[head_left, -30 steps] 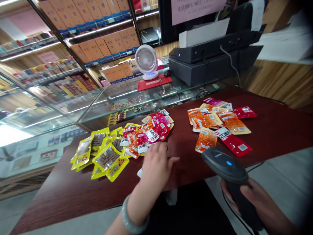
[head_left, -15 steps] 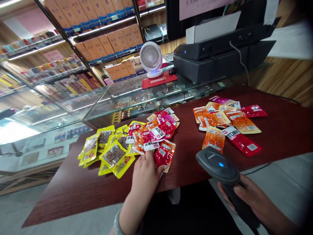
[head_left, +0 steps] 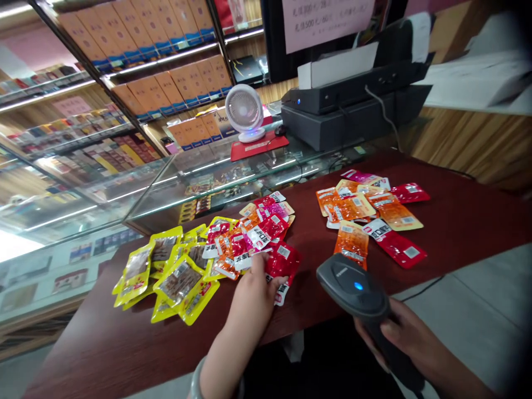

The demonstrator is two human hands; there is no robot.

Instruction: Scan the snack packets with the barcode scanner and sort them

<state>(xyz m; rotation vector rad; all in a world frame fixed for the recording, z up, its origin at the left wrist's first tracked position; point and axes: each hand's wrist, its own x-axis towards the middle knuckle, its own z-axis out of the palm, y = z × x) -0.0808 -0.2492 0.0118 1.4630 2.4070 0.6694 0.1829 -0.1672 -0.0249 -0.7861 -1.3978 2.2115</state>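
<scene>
My left hand [head_left: 254, 293] pinches a red snack packet [head_left: 284, 257] between thumb and fingers at the near edge of a mixed pile. Red, orange and pink packets [head_left: 258, 233] lie heaped just beyond the fingers. They overlap yellow-edged clear packets [head_left: 180, 282] on the left. In my right hand [head_left: 401, 332] is a dark grey barcode scanner [head_left: 353, 291] with a blue light lit on top, its head tilted toward the table. A second group of orange and red packets [head_left: 353, 206] is spread out beyond the scanner.
The dark red wooden table [head_left: 83, 338] meets a glass display counter [head_left: 166, 194] at its far side. On the counter stand a white fan [head_left: 244, 111] and a black cash drawer unit [head_left: 320, 124]. Shelves of orange boxes [head_left: 166, 91] rise behind.
My left hand now has the red packet lifted slightly and turned, hiding the orange one seen beside it before. The scanner stays in my right hand. The whole view has shifted a little.
</scene>
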